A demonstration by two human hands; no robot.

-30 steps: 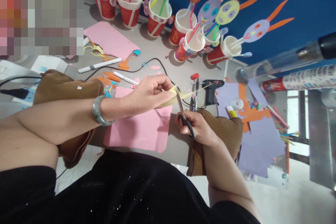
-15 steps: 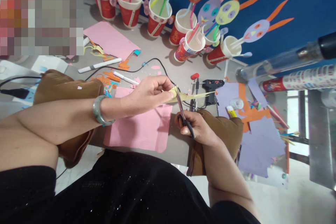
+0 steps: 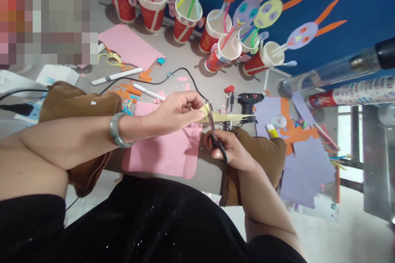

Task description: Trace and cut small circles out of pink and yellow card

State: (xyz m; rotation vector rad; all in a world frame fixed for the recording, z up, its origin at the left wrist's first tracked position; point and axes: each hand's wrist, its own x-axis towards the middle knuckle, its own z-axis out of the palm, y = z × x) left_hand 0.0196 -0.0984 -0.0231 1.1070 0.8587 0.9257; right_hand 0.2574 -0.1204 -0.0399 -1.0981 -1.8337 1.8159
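Observation:
Between thumb and fingers, my left hand (image 3: 182,109) pinches a piece of yellow paper (image 3: 228,117), whose long, thin end points right. My right hand (image 3: 230,148) is closed around the black handles of a pair of scissors (image 3: 210,117). The blades point up and cross the yellow paper just right of my left fingertips. Whether the blades are fully together is hard to make out. Under my left hand lies a sheet of pink paper (image 3: 163,152) at the table's near edge.
Red-and-white paper cups (image 3: 185,24) with straw-mounted paper faces line the back. A black glue gun (image 3: 248,102) lies beyond my right hand, with purple paper (image 3: 305,168) and a glue stick (image 3: 272,130) farther right. White markers (image 3: 117,76) and orange scraps (image 3: 123,92) lie left; brown cushions (image 3: 80,104) flank the near edge.
The yellow paper's right end has dropped slightly and turned to show a broader face. Both hands have shifted only a little, the scissors staying across the paper.

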